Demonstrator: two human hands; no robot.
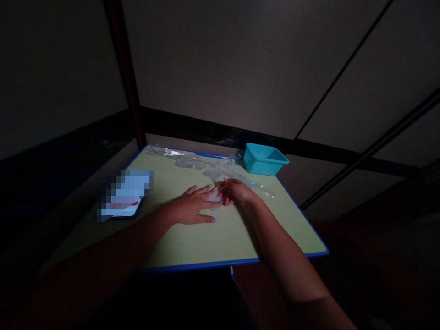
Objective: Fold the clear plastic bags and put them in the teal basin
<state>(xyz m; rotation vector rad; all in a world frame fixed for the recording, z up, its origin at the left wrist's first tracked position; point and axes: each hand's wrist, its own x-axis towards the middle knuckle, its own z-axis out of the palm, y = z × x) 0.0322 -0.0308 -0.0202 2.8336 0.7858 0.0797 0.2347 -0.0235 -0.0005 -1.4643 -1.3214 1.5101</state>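
My left hand lies flat on the table with its fingers spread, pressing on a small pale, see-through piece that looks like plastic film or a little bag. From the right, my right hand reaches to the same piece, its fingers curled at the edge. What those fingertips hold, if anything, is hidden. Just beyond both hands lie crumpled clear plastic bags, strewn across the far part of the table.
The light table has a blue rim. A turquoise plastic basket stands at its far right corner. On the left lies a phone with a lit, partly blurred screen. Behind the table rises a panelled wall; the surroundings are dark.
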